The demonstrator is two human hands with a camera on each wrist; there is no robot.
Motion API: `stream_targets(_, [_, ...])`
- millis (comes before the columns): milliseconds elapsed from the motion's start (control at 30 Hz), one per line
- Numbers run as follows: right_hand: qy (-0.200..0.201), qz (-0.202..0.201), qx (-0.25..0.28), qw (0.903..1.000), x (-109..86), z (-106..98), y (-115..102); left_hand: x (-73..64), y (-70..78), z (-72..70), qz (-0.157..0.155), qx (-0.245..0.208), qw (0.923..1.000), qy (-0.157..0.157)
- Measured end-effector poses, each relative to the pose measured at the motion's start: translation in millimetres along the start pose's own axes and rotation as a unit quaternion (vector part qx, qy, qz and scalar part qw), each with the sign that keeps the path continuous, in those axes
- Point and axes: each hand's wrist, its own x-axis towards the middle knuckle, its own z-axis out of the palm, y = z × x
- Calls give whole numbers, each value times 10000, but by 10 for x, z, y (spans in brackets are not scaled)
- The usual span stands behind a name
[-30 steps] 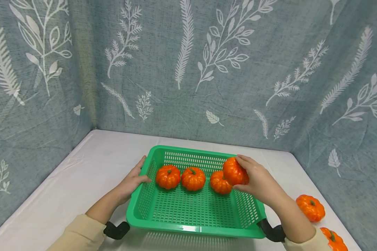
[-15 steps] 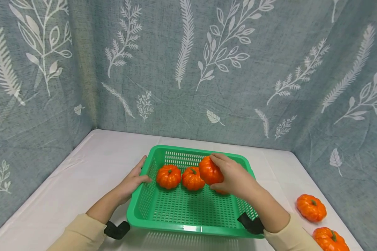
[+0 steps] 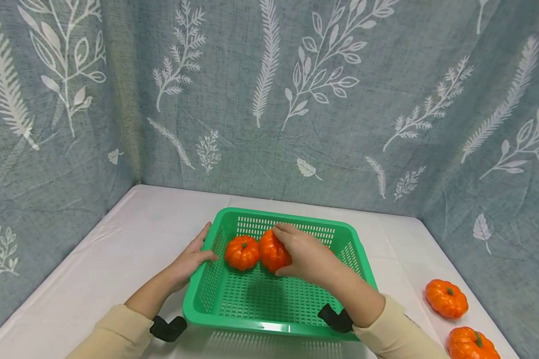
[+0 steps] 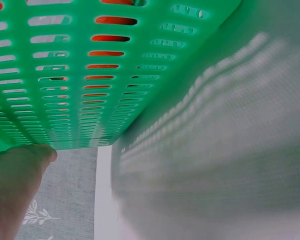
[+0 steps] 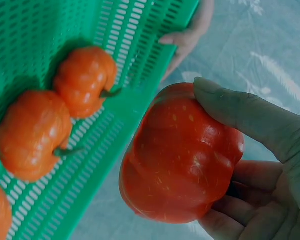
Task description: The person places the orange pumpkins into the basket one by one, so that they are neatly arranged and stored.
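Observation:
A green plastic basket (image 3: 233,320) with slotted walls stands on the white-covered table. My left hand (image 3: 189,260) grips its left rim, thumb over the edge and fingers along the outside. My right hand (image 3: 310,257) holds a small orange pumpkin (image 3: 273,253) over the basket, thumb on one side and fingers on the other. Three more pumpkins lie inside. The left one (image 3: 242,253) shows whole in the head view; the others are mostly covered there by the right hand and its pumpkin. The right wrist view shows the held pumpkin (image 5: 182,157) large, with basket pumpkins (image 5: 35,135) behind.
Two pumpkins lie on the table to the right of the basket, one farther back (image 3: 446,298) and one nearer (image 3: 472,343). A grey-green curtain (image 3: 233,164) with white leaf prints closes off the back and both sides.
My right hand has carried its pumpkin leftward from the basket's right side to over the middle-left pumpkins. The left hand stays on the rim, and the basket stays in place.

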Motion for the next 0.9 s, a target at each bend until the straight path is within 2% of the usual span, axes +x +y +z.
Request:
stream_targets(300, [-334, -362, -430, 9979, 137, 128, -199, 3, -30, -6, -45, -9, 10000, 56])
stream_targets(567, [-623, -543, -588, 9948, 243, 182, -331, -3, -27, -20, 2, 11, 10000, 28])
stream_targets(767, [-818, -805, -853, 9897, 332, 236, -369, -11, -17, -22, -5, 16, 10000, 11])
stream_targets(900, [-1127, -881, -1031, 9843, 373, 278, -387, -6, -19, -23, -16, 3, 10000, -11])
